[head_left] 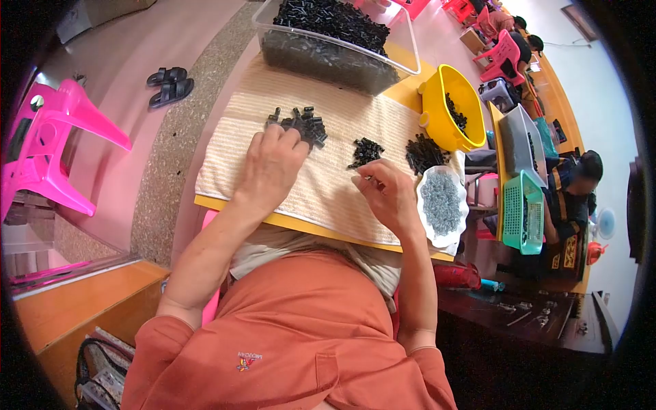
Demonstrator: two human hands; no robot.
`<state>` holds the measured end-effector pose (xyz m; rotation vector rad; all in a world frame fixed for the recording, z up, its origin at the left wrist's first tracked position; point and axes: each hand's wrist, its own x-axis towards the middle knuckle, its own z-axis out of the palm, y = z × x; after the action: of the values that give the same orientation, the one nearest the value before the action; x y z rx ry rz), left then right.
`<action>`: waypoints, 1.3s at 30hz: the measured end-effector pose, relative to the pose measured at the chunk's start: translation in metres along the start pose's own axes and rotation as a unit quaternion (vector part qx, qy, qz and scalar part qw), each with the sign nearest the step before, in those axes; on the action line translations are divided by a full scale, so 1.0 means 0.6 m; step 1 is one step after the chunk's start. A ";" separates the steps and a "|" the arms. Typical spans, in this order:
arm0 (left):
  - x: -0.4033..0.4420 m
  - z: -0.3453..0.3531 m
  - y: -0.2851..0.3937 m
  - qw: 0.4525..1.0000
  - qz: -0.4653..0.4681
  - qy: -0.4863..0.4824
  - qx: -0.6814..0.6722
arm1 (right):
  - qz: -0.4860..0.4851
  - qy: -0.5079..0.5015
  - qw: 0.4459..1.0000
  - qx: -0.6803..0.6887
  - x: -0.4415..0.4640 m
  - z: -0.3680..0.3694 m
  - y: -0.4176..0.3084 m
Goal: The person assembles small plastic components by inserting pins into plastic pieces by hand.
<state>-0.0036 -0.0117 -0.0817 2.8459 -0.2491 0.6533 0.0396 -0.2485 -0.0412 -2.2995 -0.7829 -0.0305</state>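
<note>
My left hand (273,164) reaches to the near edge of a pile of black cylindrical parts (309,128) on the striped towel (236,160); its fingers are bent together, and what they hold is hidden. My right hand (388,195) is just below a smaller pile of black parts (367,152), thumb and fingertips curled close around something small and dark that I cannot make out. Farther right lie thin black pieces (425,154). Beside my right hand stands a white scalloped dish (462,205) of small clear pieces (441,201).
A clear bin (328,65) of black parts stands at the back, near a yellow basket (432,102) holding more. A pink stool (65,119) and black sandals (171,89) are on the left. At the right, a person (570,188) sits by a green basket (523,212).
</note>
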 end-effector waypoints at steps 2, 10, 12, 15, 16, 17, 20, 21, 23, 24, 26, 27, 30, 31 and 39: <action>0.000 0.005 -0.003 1.000 0.003 -0.001 -0.001 | 0.014 -0.005 1.000 0.007 -0.011 0.004 0.003; 0.000 0.007 -0.013 0.999 0.001 0.023 -0.048 | 0.009 0.016 1.000 0.022 -0.053 -0.018 0.014; 0.000 0.002 -0.008 0.992 0.003 0.051 -0.116 | 0.007 0.042 0.999 0.021 -0.067 -0.031 0.015; 0.002 0.000 -0.001 0.982 0.015 0.073 -0.174 | 0.032 0.066 0.997 0.000 -0.090 -0.067 0.020; 0.001 0.000 0.001 0.979 0.020 0.075 -0.186 | 0.042 0.075 0.996 -0.004 -0.100 -0.081 0.032; 0.002 -0.002 0.003 0.973 0.031 0.096 -0.208 | 0.051 0.085 0.995 -0.008 -0.111 -0.092 0.049; 0.002 0.001 0.007 0.967 0.018 0.110 -0.230 | 0.101 0.108 0.989 -0.028 -0.137 -0.130 0.064; 0.003 0.003 0.008 0.965 0.022 0.120 -0.234 | 0.114 0.113 0.986 -0.041 -0.145 -0.140 0.069; 0.002 0.001 0.014 0.960 0.008 0.118 -0.254 | 0.121 0.116 0.983 -0.070 -0.160 -0.155 0.082; 0.002 -0.001 0.017 0.958 0.001 0.117 -0.263 | 0.133 0.111 0.982 -0.080 -0.166 -0.161 0.085; 0.004 -0.003 0.023 0.955 -0.002 0.117 -0.272 | 0.155 0.100 0.978 -0.098 -0.176 -0.168 0.088; 0.005 -0.004 0.025 0.954 -0.001 0.115 -0.276 | 0.154 0.094 0.977 -0.110 -0.180 -0.167 0.089; 0.004 0.002 0.027 0.946 -0.003 0.106 -0.305 | 0.130 0.075 0.974 -0.168 -0.188 -0.158 0.098; 0.004 0.004 0.028 0.943 -0.004 0.102 -0.318 | 0.109 0.069 0.971 -0.201 -0.190 -0.155 0.104; -0.004 -0.002 0.040 0.912 -0.087 0.021 -0.401 | 0.137 -0.002 0.947 -0.290 -0.174 -0.142 0.093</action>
<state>-0.0113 -0.0342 -0.0777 2.0293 -0.1919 0.4322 0.0011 -0.3888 -0.0353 -2.9510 -0.4859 -0.1469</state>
